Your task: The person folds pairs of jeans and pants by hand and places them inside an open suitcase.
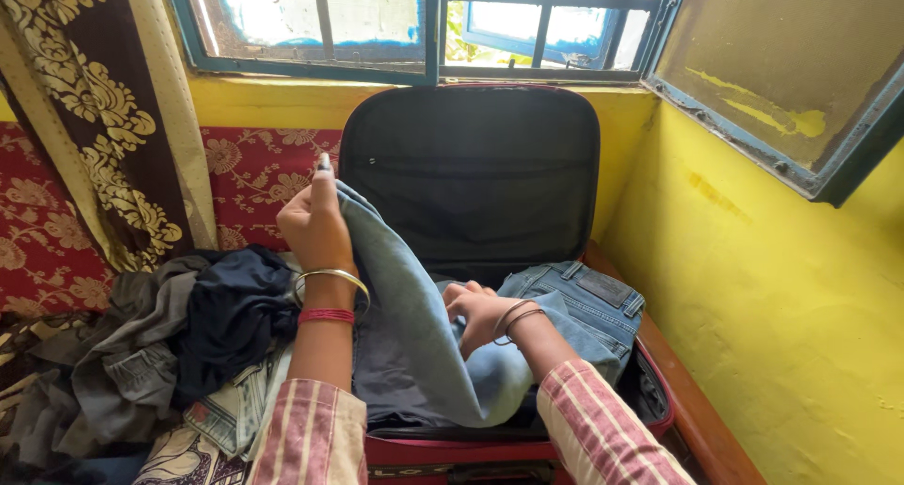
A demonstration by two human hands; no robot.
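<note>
Here, the open suitcase [490, 212] served as your reference. Your left hand [315, 223] stood raised over its left edge, closed on the upper end of a light blue pair of jeans [424, 334], with one finger pointing up. From that grip the denim ran down and to the right across the case, so its long axis lay on a diagonal from upper left to lower right. Your right hand [480, 315] sat lower, inside the case toward its front, fingers curled into the fold of the same jeans. The waistband end lay on the right side of the case, nearer your right hand than your left. A dark garment [381, 372] lay beneath the denim in the case bottom. The upright lid stood behind both hands against the window wall. To the left of the case, a heap of dark clothes [179, 344] pressed close to your left forearm. To the right, a yellow wall [782, 297] bounded the case closely.
</note>
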